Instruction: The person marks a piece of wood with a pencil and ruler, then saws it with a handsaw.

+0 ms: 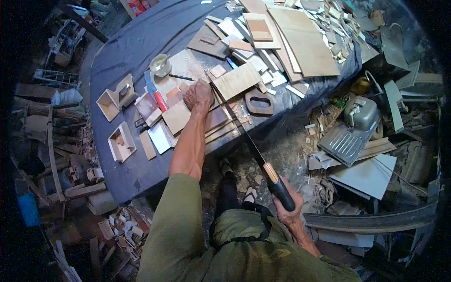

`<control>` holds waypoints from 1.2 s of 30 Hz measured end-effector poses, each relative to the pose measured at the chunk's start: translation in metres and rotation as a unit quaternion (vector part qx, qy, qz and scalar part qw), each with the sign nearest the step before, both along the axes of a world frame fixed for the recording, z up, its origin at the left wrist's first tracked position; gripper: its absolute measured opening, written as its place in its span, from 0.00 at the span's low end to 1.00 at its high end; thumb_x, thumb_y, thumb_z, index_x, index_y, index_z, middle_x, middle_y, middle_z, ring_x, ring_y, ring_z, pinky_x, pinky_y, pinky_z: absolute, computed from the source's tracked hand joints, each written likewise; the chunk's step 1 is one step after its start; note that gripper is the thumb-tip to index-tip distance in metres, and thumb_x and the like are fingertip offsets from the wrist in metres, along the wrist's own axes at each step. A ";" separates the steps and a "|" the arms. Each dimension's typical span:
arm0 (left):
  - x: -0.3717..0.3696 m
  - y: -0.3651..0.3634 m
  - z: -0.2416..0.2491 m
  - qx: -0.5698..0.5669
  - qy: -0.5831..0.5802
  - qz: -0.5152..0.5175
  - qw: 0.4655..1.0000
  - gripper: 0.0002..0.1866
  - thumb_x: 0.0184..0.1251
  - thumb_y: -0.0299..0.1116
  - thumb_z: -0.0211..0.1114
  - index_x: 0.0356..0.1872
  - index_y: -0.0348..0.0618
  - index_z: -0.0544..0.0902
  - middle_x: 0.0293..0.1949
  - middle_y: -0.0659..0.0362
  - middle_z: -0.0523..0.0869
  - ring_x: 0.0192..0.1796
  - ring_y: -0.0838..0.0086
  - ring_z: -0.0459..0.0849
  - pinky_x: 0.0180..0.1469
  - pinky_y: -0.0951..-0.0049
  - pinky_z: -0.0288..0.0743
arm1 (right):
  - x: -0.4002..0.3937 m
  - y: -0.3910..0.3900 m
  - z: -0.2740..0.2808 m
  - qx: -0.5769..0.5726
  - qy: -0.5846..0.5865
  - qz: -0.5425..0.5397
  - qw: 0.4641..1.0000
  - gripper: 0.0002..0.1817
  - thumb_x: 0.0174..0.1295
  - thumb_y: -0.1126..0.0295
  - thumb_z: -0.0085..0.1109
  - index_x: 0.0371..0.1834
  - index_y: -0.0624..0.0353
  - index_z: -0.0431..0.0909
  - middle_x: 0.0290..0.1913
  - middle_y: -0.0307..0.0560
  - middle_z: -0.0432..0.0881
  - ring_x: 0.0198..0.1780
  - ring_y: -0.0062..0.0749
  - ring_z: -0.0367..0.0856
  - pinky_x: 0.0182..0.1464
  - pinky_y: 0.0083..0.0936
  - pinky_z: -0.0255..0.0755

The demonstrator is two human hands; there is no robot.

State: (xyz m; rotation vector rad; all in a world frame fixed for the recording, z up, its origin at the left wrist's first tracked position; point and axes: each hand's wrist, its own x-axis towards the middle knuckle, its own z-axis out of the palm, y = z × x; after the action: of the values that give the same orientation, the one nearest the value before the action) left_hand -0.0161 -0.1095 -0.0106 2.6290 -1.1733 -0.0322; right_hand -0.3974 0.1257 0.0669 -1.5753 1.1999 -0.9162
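Note:
My right hand (289,203) is wrapped around the black and tan handle of a hand saw (254,149). The saw's long dark blade runs up and left across the table edge, lying against a pale wooden board (235,81). Left of the blade, my left hand (198,96) is closed and pressed down on wood pieces; its fingertips are hidden. A flat wooden piece (177,117) lies beside that hand. Close by are a pencil (181,77), a glass jar (160,65) and a red-handled tool (160,101).
Small wooden boxes (121,142) stand on the left of the cloth-covered table (136,51). A wooden piece with an oval hole (259,103) lies near the edge. Plywood sheets (305,42) and offcuts cover the far right. A metal sink (350,136) and scrap wood clutter the floor.

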 end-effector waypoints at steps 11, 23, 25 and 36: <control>-0.001 0.004 -0.005 -0.045 0.008 -0.013 0.999 0.27 0.75 0.46 0.46 0.36 0.35 0.90 0.38 0.41 0.90 0.43 0.47 0.89 0.49 0.50 0.80 | 0.008 -0.007 0.004 -0.006 0.017 0.018 1.000 0.33 0.54 0.80 0.65 0.68 0.58 0.76 0.42 0.54 0.90 0.40 0.24 0.88 0.45 0.22 0.79; -0.005 0.001 0.010 0.027 0.062 -0.040 0.997 0.26 0.76 0.46 0.46 0.44 0.38 0.89 0.50 0.43 0.88 0.55 0.47 0.85 0.58 0.51 0.76 | 0.037 -0.031 0.019 -0.036 0.016 0.014 0.999 0.31 0.56 0.82 0.62 0.68 0.60 0.76 0.39 0.52 0.87 0.33 0.21 0.83 0.39 0.22 0.77; -0.001 0.002 0.009 -0.018 0.026 -0.051 0.998 0.26 0.75 0.46 0.47 0.40 0.37 0.89 0.44 0.43 0.89 0.50 0.47 0.87 0.54 0.51 0.78 | 0.047 -0.046 0.004 -0.023 -0.012 0.024 0.999 0.33 0.55 0.83 0.61 0.69 0.59 0.75 0.36 0.50 0.85 0.29 0.20 0.79 0.35 0.21 0.75; 0.011 0.024 -0.017 -0.079 -0.013 -0.097 0.992 0.19 0.62 0.43 0.58 0.32 0.38 0.88 0.36 0.41 0.89 0.42 0.47 0.88 0.48 0.49 0.78 | 0.043 -0.022 -0.008 0.007 -0.010 0.022 1.000 0.35 0.52 0.81 0.64 0.69 0.61 0.75 0.42 0.53 0.88 0.39 0.29 0.87 0.46 0.27 0.79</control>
State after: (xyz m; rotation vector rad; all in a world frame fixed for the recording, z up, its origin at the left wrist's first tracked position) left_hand -0.0048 -0.0859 -0.0279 2.3797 -1.3759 0.0548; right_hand -0.3548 0.1037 0.0592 -1.5706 1.1513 -0.8920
